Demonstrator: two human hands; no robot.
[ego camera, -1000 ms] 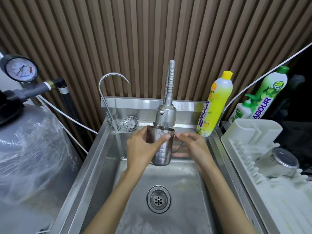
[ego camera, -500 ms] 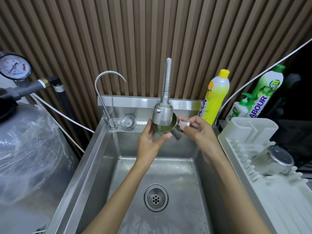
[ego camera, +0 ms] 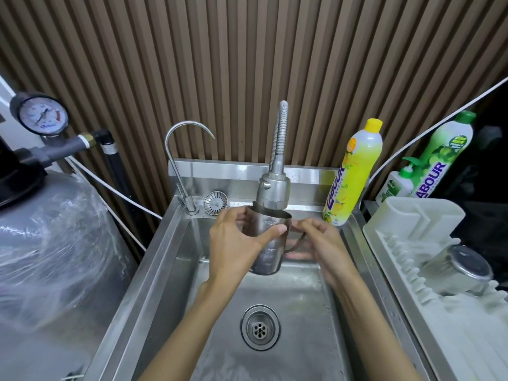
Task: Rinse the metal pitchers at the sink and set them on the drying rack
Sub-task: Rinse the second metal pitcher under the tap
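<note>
Righted from its earlier tilt, pitcher (ego camera: 268, 244) sits under spray head (ego camera: 273, 193) at back edge of sink (ego camera: 162, 248), our left hand (ego camera: 233, 243) clasping it, right hand (ego camera: 323, 243) at handle (ego camera: 299, 242) (grip blurred, can't tell); we judge rinsing, next lift to drying rack (ego camera: 412, 215).

There is only one camera, worn on my head, wide-angled and tipped forward and down. The sink (ego camera: 154, 270) lies close below me and fills the middle of the view. The slatted wall (ego camera: 247, 64) stands straight ahead across the top. The drying rack (ego camera: 412, 224) runs off the right edge, and a wrapped tank (ego camera: 55, 243) runs off the left.
</note>
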